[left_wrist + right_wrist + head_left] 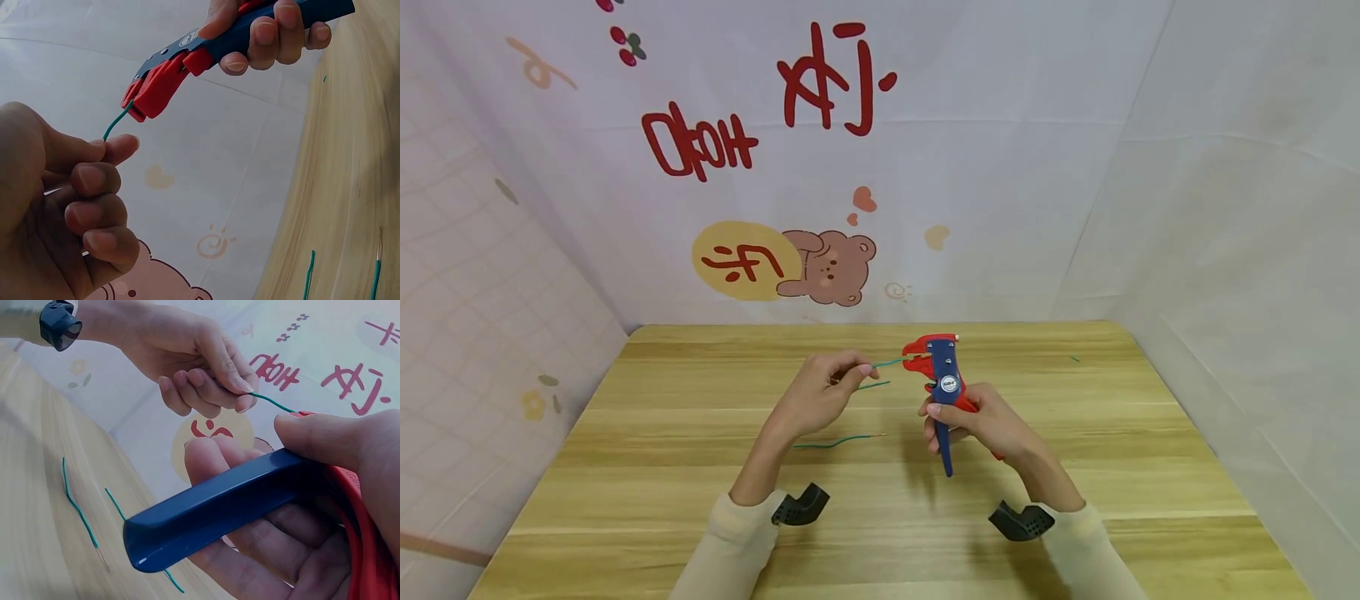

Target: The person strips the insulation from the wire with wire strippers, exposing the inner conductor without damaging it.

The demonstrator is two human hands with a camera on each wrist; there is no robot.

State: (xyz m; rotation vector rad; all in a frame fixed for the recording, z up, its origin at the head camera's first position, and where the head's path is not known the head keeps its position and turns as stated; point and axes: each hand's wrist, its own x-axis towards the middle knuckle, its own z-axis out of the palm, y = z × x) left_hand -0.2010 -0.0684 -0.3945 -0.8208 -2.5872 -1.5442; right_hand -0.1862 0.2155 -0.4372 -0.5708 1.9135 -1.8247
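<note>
My left hand (823, 392) pinches a short green wire (117, 122) between thumb and forefinger, its other fingers curled in. The wire's far end reaches into the red jaws of a blue and red wire stripper (946, 375). Around the stripper's handles my right hand (981, 421) is wrapped, with the tool upright and its head above the hand. In the right wrist view the blue handle (212, 506) stands apart from the red one (362, 531), fingers curled about them.
On the wooden table (685, 533) lies a green wire (835, 442) with a bare copper end. Another green wire (309, 275) lies beyond it, partly behind the left hand in the head view. A tiny green scrap (1074, 359) is at the far right. A printed cloth (1000, 167) backs the table.
</note>
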